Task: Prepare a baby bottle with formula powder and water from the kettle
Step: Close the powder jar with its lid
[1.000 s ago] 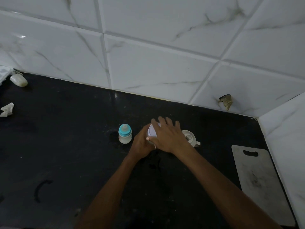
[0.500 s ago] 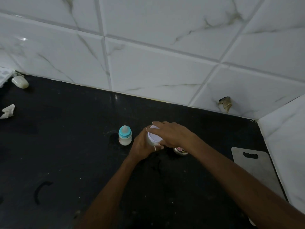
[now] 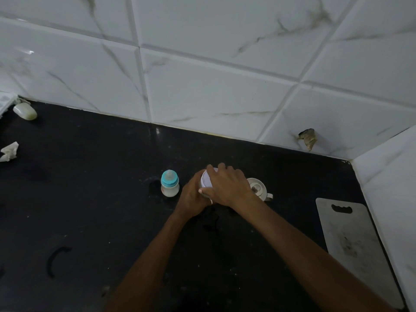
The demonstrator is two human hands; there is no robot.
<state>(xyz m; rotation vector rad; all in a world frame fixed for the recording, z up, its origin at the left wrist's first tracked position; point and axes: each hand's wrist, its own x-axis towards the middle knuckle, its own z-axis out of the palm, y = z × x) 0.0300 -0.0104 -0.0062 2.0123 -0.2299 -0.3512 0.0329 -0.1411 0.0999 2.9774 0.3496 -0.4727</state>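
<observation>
A: Right hand (image 3: 229,188) has swung back since half a second ago; then it lay across the tin with fingers pointing left, now it caps the top from the right; kettle (image 3: 258,188) shows again behind the wrist.

B: Where is the tin?

A: Formula tin (image 3: 206,182) stands upright on the black counter (image 3: 90,199), centre of frame; long axis vertical, straight under the right palm; right fingers curl over the far rim of its white top and grasp it; left hand (image 3: 193,197) comes in from lower left, fingers wrapped round the wall, holding.

B: And the coming move?

A: Probably getting the top off; that travels up along the axis; right hand sits above it and is best placed, left only steadies. Baby bottle (image 3: 170,183), teat still on, stands just left of the left hand, not touching; kettle just right of the tin.
</observation>
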